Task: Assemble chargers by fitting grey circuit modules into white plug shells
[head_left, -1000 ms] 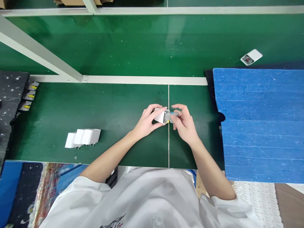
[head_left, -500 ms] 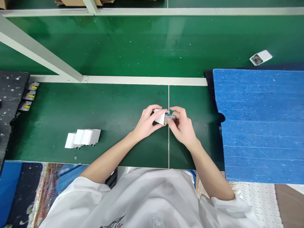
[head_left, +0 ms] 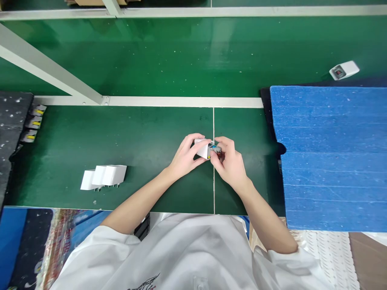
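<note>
My left hand (head_left: 190,154) is closed around a white charger housing (head_left: 202,148), thumb below and fingers above. The housing's open end faces right, toward my right hand (head_left: 228,161). My right thumb and fingers pinch a small circuit assembly (head_left: 215,150) with grey, blue and yellow parts, at the mouth of the housing. My fingertips partly cover it, so how deep it sits inside cannot be told. Several white plug housings (head_left: 113,175) with metal pins stand in a row on the green table (head_left: 151,133), left of my left forearm.
A blue corrugated board (head_left: 329,157) covers the right side. Beyond the white rail (head_left: 181,101), another white housing (head_left: 347,69) lies on a green belt (head_left: 145,56). A black tray (head_left: 15,121) at the left holds several white-and-yellow parts (head_left: 34,123). A white post (head_left: 54,62) slants across the upper left.
My right hand has shifted slightly left, closer to the housing, with the circuit assembly. On the belt, the lone white housing and surface specks have moved right. The view has shifted a little.
</note>
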Demonstrator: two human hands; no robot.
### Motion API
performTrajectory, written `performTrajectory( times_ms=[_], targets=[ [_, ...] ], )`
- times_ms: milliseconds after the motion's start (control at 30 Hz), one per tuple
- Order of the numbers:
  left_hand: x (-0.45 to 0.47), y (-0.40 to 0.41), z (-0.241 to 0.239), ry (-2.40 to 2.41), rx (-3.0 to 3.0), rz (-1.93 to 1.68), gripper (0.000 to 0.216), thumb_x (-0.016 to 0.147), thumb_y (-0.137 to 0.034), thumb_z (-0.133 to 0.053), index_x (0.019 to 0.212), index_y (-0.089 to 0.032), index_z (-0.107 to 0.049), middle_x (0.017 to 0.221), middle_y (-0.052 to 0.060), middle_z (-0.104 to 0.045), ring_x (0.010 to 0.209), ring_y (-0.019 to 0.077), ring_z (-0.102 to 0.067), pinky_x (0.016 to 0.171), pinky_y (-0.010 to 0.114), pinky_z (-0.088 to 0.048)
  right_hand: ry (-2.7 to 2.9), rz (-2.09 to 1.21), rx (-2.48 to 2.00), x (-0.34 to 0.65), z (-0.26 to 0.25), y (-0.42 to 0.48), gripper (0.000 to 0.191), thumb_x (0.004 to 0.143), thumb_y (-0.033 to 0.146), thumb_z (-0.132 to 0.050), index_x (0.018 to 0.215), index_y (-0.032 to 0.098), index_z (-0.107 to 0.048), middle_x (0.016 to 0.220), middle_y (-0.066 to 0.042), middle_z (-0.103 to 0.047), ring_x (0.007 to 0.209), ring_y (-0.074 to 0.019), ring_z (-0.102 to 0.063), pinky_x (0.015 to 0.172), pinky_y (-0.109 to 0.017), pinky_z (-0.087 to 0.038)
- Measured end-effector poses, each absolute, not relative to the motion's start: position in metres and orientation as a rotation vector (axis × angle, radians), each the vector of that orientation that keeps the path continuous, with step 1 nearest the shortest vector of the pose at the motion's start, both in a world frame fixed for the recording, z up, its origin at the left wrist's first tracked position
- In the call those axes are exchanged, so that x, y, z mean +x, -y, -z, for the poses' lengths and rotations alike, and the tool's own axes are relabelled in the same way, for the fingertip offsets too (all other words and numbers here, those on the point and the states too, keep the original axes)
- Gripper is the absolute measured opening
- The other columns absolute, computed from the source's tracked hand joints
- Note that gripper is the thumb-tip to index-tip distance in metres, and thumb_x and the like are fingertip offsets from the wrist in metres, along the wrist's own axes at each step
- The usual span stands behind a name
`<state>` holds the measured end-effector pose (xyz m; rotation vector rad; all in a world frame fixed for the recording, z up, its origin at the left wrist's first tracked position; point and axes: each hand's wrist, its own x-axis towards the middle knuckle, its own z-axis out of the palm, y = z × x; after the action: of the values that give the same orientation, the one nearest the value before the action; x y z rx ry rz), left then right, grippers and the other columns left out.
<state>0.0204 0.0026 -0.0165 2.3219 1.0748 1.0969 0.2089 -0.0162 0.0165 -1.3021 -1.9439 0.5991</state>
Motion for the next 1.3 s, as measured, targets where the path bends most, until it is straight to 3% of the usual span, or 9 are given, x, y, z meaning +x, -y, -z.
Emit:
performTrajectory(
  times_ms=[300, 500, 700, 833, 933, 1100, 1200, 1300],
  targets=[
    [0.019, -0.001, 0.016, -1.072, 2.342, -1.063, 0.049, 0.095, -0.024, -0.066, 0.141, -0.03, -0.052, 0.127, 0.012, -0.057, 0.117, 0.0261, -0.061, 0.095, 0.043, -0.057, 1.968, -0.831, -1.299, 0.215, -0.026, 0.013, 0.027, 0.098, 0.029, -0.047, 0.124, 0.026, -0.043, 0.099, -0.004, -0.073, 0.068, -0.0178, -0.066, 0.057, -0.029, -0.043],
    [0.017, -0.001, 0.015, -1.084, 2.297, -0.963, 0.048, 0.094, -0.024, -0.068, 0.139, -0.03, -0.054, 0.13, 0.012, -0.057, 0.12, 0.0268, -0.061, 0.099, 0.045, -0.056, 1.929, -0.921, -1.33, 0.217, -0.028, 0.011, 0.027, 0.098, 0.029, -0.045, 0.125, 0.026, -0.041, 0.094, -0.001, -0.073, 0.063, -0.017, -0.064, 0.059, -0.029, -0.044],
    [0.019, -0.001, 0.016, -1.089, 2.261, -0.983, 0.044, 0.096, -0.024, -0.065, 0.138, -0.029, -0.055, 0.13, 0.012, -0.057, 0.121, 0.0264, -0.06, 0.1, 0.045, -0.056, 1.953, -0.754, -1.348, 0.211, -0.023, 0.014, 0.024, 0.099, 0.032, -0.046, 0.122, 0.024, -0.043, 0.097, -0.005, -0.073, 0.068, -0.0191, -0.067, 0.058, -0.03, -0.043],
    [0.021, -0.001, 0.017, -1.042, 2.235, -1.029, 0.04, 0.098, -0.029, -0.063, 0.138, -0.028, -0.056, 0.129, 0.012, -0.059, 0.122, 0.0251, -0.061, 0.1, 0.044, -0.056, 1.905, -0.753, -1.386, 0.211, -0.021, 0.014, 0.034, 0.098, 0.043, -0.054, 0.124, 0.023, -0.045, 0.082, -0.001, -0.067, 0.065, -0.0188, -0.065, 0.055, -0.029, -0.042],
    [0.021, -0.003, 0.016, -0.969, 2.123, -1.08, 0.046, 0.096, -0.039, -0.068, 0.138, -0.027, -0.056, 0.129, 0.013, -0.062, 0.122, 0.0251, -0.062, 0.102, 0.044, -0.056, 1.724, -0.926, -1.407, 0.217, -0.023, 0.009, 0.043, 0.098, 0.051, -0.056, 0.129, 0.024, -0.045, 0.073, 0.004, -0.059, 0.06, -0.0154, -0.06, 0.056, -0.028, -0.047],
    [0.017, -0.007, 0.013, -0.842, 1.964, -1.07, 0.059, 0.091, -0.052, -0.07, 0.143, -0.03, -0.054, 0.135, 0.012, -0.066, 0.131, 0.0279, -0.06, 0.11, 0.049, -0.052, 1.452, -1.554, -1.281, 0.223, -0.03, 0.0, 0.054, 0.093, 0.065, -0.056, 0.127, 0.023, -0.052, 0.091, -0.002, -0.064, 0.072, -0.0151, -0.066, 0.051, -0.025, -0.056],
    [0.015, -0.008, 0.012, -0.785, 1.94, -1.037, 0.061, 0.092, -0.052, -0.067, 0.148, -0.034, -0.049, 0.141, 0.012, -0.064, 0.138, 0.0291, -0.055, 0.114, 0.051, -0.049, 1.384, -1.825, -1.132, 0.221, -0.032, -0.001, 0.051, 0.092, 0.06, -0.062, 0.126, 0.023, -0.056, 0.095, -0.004, -0.066, 0.078, -0.0155, -0.067, 0.053, -0.024, -0.059],
    [0.016, -0.007, 0.013, -0.768, 1.933, -1.012, 0.062, 0.095, -0.05, -0.065, 0.151, -0.035, -0.046, 0.15, 0.013, -0.056, 0.142, 0.0312, -0.052, 0.115, 0.053, -0.049, 1.279, -1.853, -1.085, 0.217, -0.029, -0.001, 0.05, 0.086, 0.054, -0.071, 0.123, 0.023, -0.056, 0.097, -0.003, -0.067, 0.08, -0.0154, -0.067, 0.053, -0.023, -0.06]
  ],
)
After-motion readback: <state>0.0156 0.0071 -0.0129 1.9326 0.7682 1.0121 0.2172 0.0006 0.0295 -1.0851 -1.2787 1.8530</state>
